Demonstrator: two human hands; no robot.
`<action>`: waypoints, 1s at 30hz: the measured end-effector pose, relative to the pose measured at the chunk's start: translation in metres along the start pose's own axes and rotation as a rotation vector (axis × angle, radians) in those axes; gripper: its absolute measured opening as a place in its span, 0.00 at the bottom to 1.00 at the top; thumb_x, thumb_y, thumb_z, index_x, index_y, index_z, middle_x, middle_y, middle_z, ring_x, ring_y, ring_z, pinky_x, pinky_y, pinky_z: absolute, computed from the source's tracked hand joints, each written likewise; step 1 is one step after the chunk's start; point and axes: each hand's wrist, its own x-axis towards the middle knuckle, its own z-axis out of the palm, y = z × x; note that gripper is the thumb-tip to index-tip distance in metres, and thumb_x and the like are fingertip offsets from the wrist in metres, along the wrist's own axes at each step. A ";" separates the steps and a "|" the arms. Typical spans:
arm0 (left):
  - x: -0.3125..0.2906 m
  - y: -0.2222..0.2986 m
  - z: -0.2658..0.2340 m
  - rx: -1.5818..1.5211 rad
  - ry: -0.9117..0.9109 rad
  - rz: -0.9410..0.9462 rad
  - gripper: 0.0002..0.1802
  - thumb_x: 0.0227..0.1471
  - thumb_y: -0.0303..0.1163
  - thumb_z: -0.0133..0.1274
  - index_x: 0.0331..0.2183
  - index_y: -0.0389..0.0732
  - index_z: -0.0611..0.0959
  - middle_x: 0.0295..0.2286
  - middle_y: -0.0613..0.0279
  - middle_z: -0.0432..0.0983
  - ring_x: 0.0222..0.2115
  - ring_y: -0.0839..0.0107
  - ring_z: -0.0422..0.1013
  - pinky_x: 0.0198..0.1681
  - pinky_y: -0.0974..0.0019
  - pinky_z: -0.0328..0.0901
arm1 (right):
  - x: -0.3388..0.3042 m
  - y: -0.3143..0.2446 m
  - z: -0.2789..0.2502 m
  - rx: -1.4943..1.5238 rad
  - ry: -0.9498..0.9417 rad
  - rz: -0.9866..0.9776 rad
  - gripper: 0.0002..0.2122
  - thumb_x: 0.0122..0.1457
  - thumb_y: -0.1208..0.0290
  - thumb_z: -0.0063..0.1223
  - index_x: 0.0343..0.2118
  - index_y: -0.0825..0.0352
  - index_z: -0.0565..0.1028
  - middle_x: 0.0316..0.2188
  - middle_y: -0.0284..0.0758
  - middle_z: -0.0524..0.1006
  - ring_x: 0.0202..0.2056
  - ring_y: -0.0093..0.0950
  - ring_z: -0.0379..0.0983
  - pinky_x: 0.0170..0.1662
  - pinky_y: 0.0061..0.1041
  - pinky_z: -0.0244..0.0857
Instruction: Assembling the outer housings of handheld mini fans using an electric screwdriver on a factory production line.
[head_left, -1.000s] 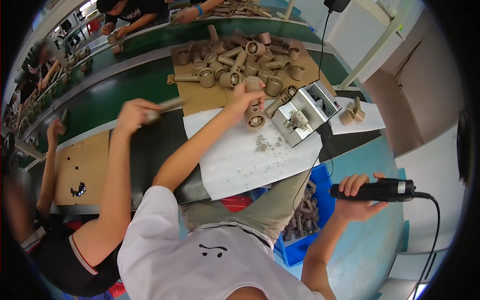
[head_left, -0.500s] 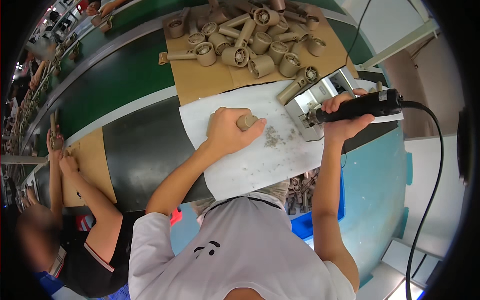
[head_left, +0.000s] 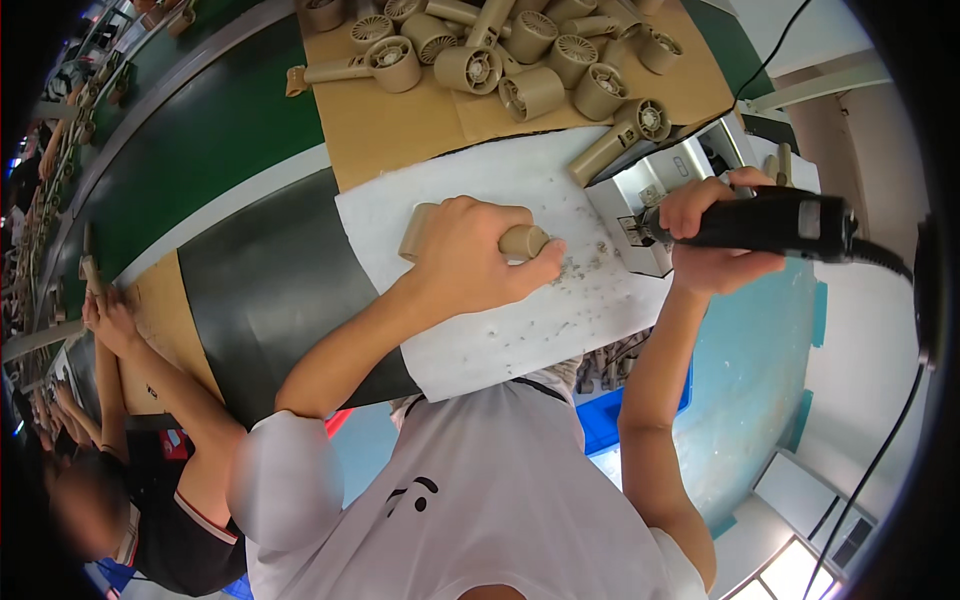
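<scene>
My left hand (head_left: 468, 252) is closed around a beige handheld fan (head_left: 524, 242). The fan's rounded end pokes out between thumb and fingers, and another beige part of it shows behind the knuckles; the palm hides the middle. My right hand (head_left: 712, 268) grips a black corded electric screwdriver (head_left: 800, 224), held roughly level. Its tip meets the front of a silver metal box (head_left: 648, 258), which looks like a screw feeder. Beneath my left hand lies a white sheet (head_left: 470, 350), strewn with small grey bits (head_left: 580, 268) to the right of the fan.
Many beige fans (head_left: 470, 70) are heaped on cardboard (head_left: 400, 140) at the back; one fan (head_left: 610, 145) leans near the box. A green conveyor (head_left: 220, 150) runs at far left. A co-worker's hands (head_left: 112, 318) are busy there. A blue bin (head_left: 605, 420) holds parts below the table.
My view has shifted slightly. More of the fan now shows on both sides of my left hand. The screwdriver's tip stays at the silver box.
</scene>
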 end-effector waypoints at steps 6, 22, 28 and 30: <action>-0.006 -0.007 0.015 0.033 0.022 0.072 0.21 0.38 0.45 0.59 0.10 0.41 0.74 0.07 0.59 0.65 0.10 0.56 0.64 0.16 0.60 0.61 | 0.007 0.007 0.026 -0.422 0.350 0.020 0.42 0.45 0.24 0.39 0.44 0.66 0.62 0.12 0.35 0.65 0.14 0.27 0.61 0.19 0.27 0.59; -0.012 -0.008 0.013 0.055 -0.018 0.021 0.21 0.38 0.46 0.57 0.08 0.41 0.74 0.08 0.57 0.67 0.11 0.53 0.66 0.18 0.57 0.62 | -0.022 0.003 0.048 0.254 0.364 0.208 0.30 0.56 0.33 0.31 0.40 0.59 0.67 0.14 0.29 0.60 0.15 0.22 0.55 0.20 0.24 0.53; -0.012 -0.008 0.013 0.090 -0.023 0.042 0.21 0.37 0.44 0.57 0.07 0.41 0.73 0.06 0.56 0.65 0.10 0.53 0.63 0.16 0.57 0.61 | -0.035 -0.028 0.080 0.416 0.241 -0.145 0.29 0.59 0.38 0.33 0.43 0.62 0.69 0.15 0.23 0.61 0.16 0.16 0.53 0.21 0.17 0.50; -0.014 -0.010 0.014 0.094 -0.022 0.066 0.20 0.36 0.42 0.58 0.07 0.40 0.72 0.06 0.58 0.62 0.09 0.55 0.60 0.15 0.60 0.58 | -0.034 -0.034 0.086 0.437 0.234 -0.160 0.29 0.59 0.38 0.34 0.43 0.63 0.69 0.16 0.23 0.61 0.16 0.15 0.54 0.21 0.17 0.51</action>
